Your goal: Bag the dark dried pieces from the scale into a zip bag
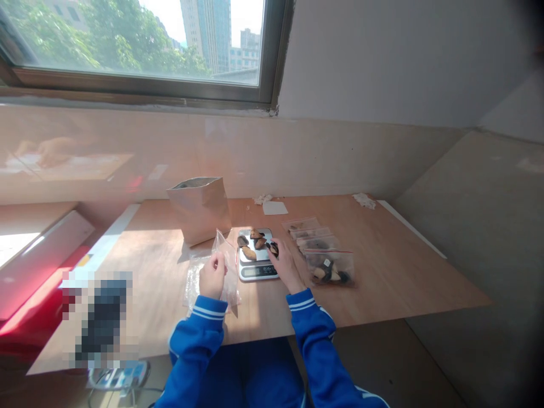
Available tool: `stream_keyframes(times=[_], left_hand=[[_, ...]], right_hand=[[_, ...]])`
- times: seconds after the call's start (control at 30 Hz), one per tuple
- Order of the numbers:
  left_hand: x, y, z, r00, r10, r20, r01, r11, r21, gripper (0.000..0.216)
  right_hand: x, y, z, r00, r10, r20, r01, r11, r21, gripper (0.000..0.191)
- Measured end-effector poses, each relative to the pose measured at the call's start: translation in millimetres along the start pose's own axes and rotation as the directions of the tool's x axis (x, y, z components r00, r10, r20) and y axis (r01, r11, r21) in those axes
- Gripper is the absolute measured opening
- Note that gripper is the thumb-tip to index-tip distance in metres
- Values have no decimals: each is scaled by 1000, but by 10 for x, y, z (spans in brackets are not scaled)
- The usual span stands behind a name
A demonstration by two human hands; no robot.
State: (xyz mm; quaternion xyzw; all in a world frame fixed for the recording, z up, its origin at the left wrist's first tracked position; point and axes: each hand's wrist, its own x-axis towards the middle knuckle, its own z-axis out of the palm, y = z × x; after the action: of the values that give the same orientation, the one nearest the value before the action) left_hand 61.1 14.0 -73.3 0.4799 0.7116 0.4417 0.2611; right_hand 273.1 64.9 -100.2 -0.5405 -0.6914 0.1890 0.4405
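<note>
Daylight poured in through the window [136, 39], bright and hazy, and washed out the sky beyond the towers. A hard sunlit patch fell across the left of the wooden table [382, 272], and the foil bag [199, 208] threw a short shadow toward the near edge. The glossy wall tiles [106, 158] glared with a pale reflection. Wide-lens bending curved the window frame and table edges. The top right corner went dark. A pixelated block [100, 317] hid part of the lower left; fine detail was soft.
</note>
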Motion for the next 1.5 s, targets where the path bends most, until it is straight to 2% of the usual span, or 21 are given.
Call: stream_keyframes(times=[0.1, 0.13, 0.2, 0.27, 0.33, 0.43, 0.5, 0.57, 0.7, 0.8, 0.93, 1.07, 1.13, 1.3, 1.43, 1.5], left_hand=[[-20, -8, 30, 999, 32, 17, -32, 999, 23, 45], [-29, -10, 45, 999, 45, 28, -46, 998, 34, 44], [-50, -12, 79, 995, 87, 53, -90, 994, 57, 42], [-74, -19, 113, 984, 164, 73, -168, 984, 62, 40], [-96, -33, 135, 962, 262, 73, -265, 964, 31, 39], [-120, -53, 131, 945, 326, 36, -326, 945, -23, 40], [-134, -54, 105, 957, 291, 19, -290, 955, -57, 42], [-148, -42, 73, 972, 234, 1, -233, 968, -90, 43], [-163, -19, 34, 989, 143, -37, -147, 978, -146, 45], [-159, -33, 40, 992, 119, -46, -126, 975, -181, 44], [-147, -49, 64, 979, 180, -97, -195, 964, -182, 40], [-146, -4, 65, 951, 207, -229, -251, 950, -184, 39], [-150, 28, 53, 941, 205, -268, -259, 948, -185, 40], [-165, 62, 32, 943, 238, -232, -286, 937, -202, 40], [-177, 35, 47, 954, 239, -179, -276, 935, -223, 38], [-181, 24, 49, 961, 232, -151, -263, 936, -233, 37]], right_hand=[[-3, -442, -102, 992, 122, -6, -117, 962, 248, 28], [-6, -602, -112, 985, 168, 38, -170, 913, 370, 29], [-12, -881, -85, 953, 224, 204, -302, 767, 566, 32], [-20, -1052, -5, 904, 212, 370, -414, 648, 639, 33], [-36, -1098, 98, 885, 217, 412, -447, 643, 622, 32], [-81, -1045, 210, 937, 224, 267, -332, 807, 488, 30], [-117, -1024, 222, 973, 140, 184, -201, 907, 369, 37], [-138, -1040, 192, 988, 40, 147, -81, 954, 287, 41], [-88, -1000, 149, 996, -78, 49, 67, 980, 185, 27], [-10, -765, 244, 996, -93, 1, 93, 995, 28, 25], [12, -388, 472, 995, -80, 56, 93, 958, -270, 32], [-55, -206, 612, 994, -91, 53, 106, 895, -434, 33], [-74, -156, 636, 996, -84, 26, 87, 883, -462, 29], [-35, -4, 620, 998, -59, 19, 62, 905, -422, 20], [0, 73, 529, 998, -38, 41, 48, 964, -260, 16], [1, 43, 455, 1000, 9, 28, -5, 991, -131, 17]])
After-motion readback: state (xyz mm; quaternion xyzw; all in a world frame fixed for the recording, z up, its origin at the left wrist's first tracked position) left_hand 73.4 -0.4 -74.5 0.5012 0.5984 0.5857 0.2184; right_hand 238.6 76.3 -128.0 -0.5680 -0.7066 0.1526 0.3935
